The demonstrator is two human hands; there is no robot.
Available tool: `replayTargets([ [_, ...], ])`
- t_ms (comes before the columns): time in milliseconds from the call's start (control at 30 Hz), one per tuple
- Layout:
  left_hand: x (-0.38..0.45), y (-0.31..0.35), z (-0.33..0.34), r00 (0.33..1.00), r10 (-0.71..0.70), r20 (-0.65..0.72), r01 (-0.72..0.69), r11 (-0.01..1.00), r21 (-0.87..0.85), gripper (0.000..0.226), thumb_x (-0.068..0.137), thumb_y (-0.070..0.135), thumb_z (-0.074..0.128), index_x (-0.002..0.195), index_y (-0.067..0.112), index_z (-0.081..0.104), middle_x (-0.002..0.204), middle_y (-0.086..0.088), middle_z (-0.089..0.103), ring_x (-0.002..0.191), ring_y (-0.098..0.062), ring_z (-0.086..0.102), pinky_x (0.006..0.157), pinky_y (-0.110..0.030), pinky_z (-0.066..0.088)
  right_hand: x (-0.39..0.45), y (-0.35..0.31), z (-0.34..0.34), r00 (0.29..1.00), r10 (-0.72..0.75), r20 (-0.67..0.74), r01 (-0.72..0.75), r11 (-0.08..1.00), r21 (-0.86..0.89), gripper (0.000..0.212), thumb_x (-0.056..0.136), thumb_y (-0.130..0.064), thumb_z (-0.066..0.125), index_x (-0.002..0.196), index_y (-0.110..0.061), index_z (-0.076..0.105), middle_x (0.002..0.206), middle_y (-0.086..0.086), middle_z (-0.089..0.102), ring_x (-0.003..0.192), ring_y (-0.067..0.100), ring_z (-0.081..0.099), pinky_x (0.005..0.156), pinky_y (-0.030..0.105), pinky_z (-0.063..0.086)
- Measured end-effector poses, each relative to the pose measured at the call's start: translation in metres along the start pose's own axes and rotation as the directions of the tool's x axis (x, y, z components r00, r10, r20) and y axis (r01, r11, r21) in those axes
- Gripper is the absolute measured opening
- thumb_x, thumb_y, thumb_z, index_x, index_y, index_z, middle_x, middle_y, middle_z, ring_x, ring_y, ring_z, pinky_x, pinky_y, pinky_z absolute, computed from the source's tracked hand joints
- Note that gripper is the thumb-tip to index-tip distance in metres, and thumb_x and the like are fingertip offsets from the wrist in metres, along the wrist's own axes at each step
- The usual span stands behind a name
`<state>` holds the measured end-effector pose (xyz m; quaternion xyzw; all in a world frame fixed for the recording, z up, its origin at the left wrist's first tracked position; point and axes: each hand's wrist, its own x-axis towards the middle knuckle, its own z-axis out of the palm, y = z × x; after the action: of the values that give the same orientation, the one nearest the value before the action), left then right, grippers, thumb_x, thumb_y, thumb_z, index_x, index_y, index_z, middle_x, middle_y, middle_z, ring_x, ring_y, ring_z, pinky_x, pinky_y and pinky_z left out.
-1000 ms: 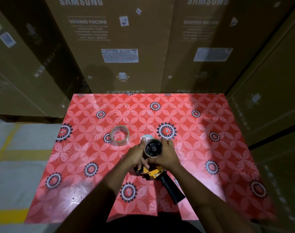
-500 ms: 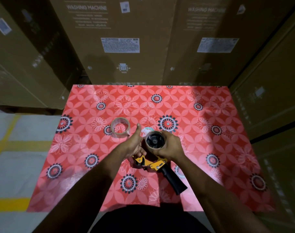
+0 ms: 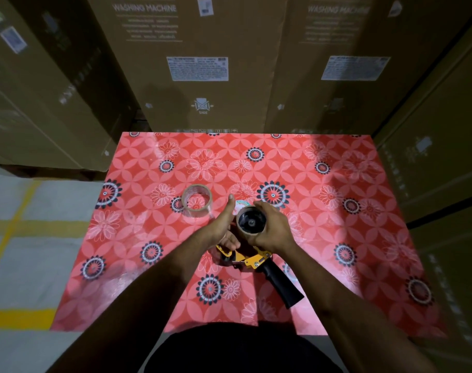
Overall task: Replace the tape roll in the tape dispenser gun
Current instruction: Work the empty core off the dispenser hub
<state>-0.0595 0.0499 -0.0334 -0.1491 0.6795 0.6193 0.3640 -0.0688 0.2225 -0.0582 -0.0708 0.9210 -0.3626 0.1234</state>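
Observation:
A yellow tape dispenser gun (image 3: 249,258) with a black handle (image 3: 282,285) lies on the red flowered table (image 3: 337,238). My right hand (image 3: 272,230) grips the brown cardboard core (image 3: 251,222) that sits over the gun's black hub. My left hand (image 3: 225,227) holds the gun's front end, thumb raised. A clear tape roll (image 3: 196,200) lies flat on the table, just left of my left thumb and apart from it.
Tall cardboard washing machine boxes (image 3: 202,63) stand against the table's far and right edges. A small round label (image 3: 243,203) lies on the table behind the core. Grey floor with yellow lines (image 3: 14,227) is to the left.
My left hand has slid off the core and down onto the gun's front, thumb now raised. My right hand keeps its grip on the core. The view has shifted slightly.

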Motion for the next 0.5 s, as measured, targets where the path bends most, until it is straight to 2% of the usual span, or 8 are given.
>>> replayTargets([
  [67, -0.003, 0.002, 0.002, 1.000, 0.014, 0.004, -0.014, 1.000, 0.000, 0.109, 0.080, 0.086, 0.006, 0.159, 0.011, 0.013, 0.138, -0.039, 0.050, 0.052, -0.017, 0.068, 0.045, -0.025, 0.054, 0.000, -0.003, 0.002, 0.999, 0.005, 0.035, -0.004, 1.000, -0.021, 0.104, 0.052, -0.038, 0.088, 0.141, -0.012, 0.041, 0.133, 0.005, 0.054, 0.121, 0.022, 0.052, 0.101, 0.034, 0.045],
  [167, -0.006, 0.003, 0.003, 1.000, -0.008, -0.024, 0.008, 1.000, -0.008, 0.099, 0.088, 0.079, 0.004, 0.159, 0.010, 0.010, 0.145, -0.033, 0.046, 0.056, -0.018, 0.070, 0.047, -0.023, 0.056, -0.001, -0.002, 0.000, 0.998, 0.058, -0.019, -0.059, 0.998, -0.030, 0.099, 0.049, -0.046, 0.092, 0.130, -0.012, 0.045, 0.120, 0.003, 0.043, 0.105, 0.015, 0.043, 0.085, 0.027, 0.042],
  [233, -0.006, 0.002, 0.003, 0.999, -0.020, -0.033, 0.020, 0.999, -0.028, 0.099, 0.090, 0.077, 0.004, 0.156, 0.005, 0.022, 0.126, -0.029, 0.061, 0.054, -0.016, 0.069, 0.047, -0.023, 0.056, 0.001, -0.001, -0.003, 0.998, 0.039, -0.046, -0.041, 0.999, -0.037, 0.089, 0.048, -0.050, 0.090, 0.121, -0.015, 0.053, 0.111, -0.001, 0.050, 0.098, 0.013, 0.048, 0.078, 0.023, 0.040],
  [300, -0.005, 0.001, 0.003, 0.999, -0.024, -0.049, 0.024, 1.000, -0.010, 0.099, 0.091, 0.076, 0.005, 0.151, 0.002, 0.031, 0.103, -0.021, 0.066, 0.050, -0.014, 0.065, 0.045, -0.023, 0.054, 0.002, 0.000, -0.007, 0.999, 0.011, -0.040, -0.012, 0.999, -0.032, 0.082, 0.048, -0.051, 0.089, 0.117, -0.018, 0.061, 0.107, -0.003, 0.063, 0.095, 0.013, 0.058, 0.077, 0.020, 0.042],
  [333, -0.004, 0.001, 0.003, 0.999, -0.018, -0.052, 0.018, 1.000, 0.001, 0.100, 0.090, 0.078, 0.005, 0.153, 0.004, 0.029, 0.105, -0.022, 0.066, 0.048, -0.013, 0.064, 0.044, -0.023, 0.053, 0.003, 0.000, -0.008, 0.999, 0.003, -0.032, -0.004, 1.000, -0.012, 0.080, 0.049, -0.049, 0.089, 0.118, -0.019, 0.062, 0.108, -0.003, 0.066, 0.095, 0.013, 0.061, 0.078, 0.018, 0.042],
  [400, -0.002, 0.001, 0.003, 0.999, -0.010, -0.039, 0.011, 1.000, 0.020, 0.101, 0.085, 0.082, 0.007, 0.159, 0.013, 0.016, 0.127, -0.030, 0.060, 0.048, -0.013, 0.064, 0.043, -0.024, 0.052, 0.003, 0.002, -0.010, 1.000, -0.011, 0.001, 0.011, 1.000, 0.015, 0.083, 0.053, -0.046, 0.090, 0.126, -0.019, 0.060, 0.115, -0.003, 0.069, 0.102, 0.015, 0.065, 0.082, 0.017, 0.043],
  [433, -0.001, 0.001, 0.003, 0.999, -0.011, -0.031, 0.011, 1.000, 0.017, 0.102, 0.085, 0.083, 0.006, 0.159, 0.013, 0.015, 0.130, -0.032, 0.058, 0.049, -0.014, 0.065, 0.043, -0.024, 0.053, 0.002, 0.001, -0.010, 0.999, -0.015, 0.036, 0.014, 1.000, 0.007, 0.087, 0.056, -0.046, 0.090, 0.131, -0.019, 0.056, 0.120, -0.002, 0.068, 0.107, 0.016, 0.065, 0.085, 0.018, 0.044],
  [500, -0.001, 0.001, 0.003, 0.999, -0.010, -0.031, 0.010, 1.000, 0.007, 0.103, 0.088, 0.080, 0.004, 0.154, 0.004, 0.028, 0.118, -0.029, 0.065, 0.051, -0.015, 0.067, 0.044, -0.024, 0.054, 0.003, -0.001, -0.009, 0.994, -0.005, 0.108, 0.007, 1.000, -0.015, 0.101, 0.055, -0.044, 0.090, 0.140, -0.015, 0.044, 0.131, 0.001, 0.062, 0.118, 0.021, 0.061, 0.093, 0.023, 0.045],
])
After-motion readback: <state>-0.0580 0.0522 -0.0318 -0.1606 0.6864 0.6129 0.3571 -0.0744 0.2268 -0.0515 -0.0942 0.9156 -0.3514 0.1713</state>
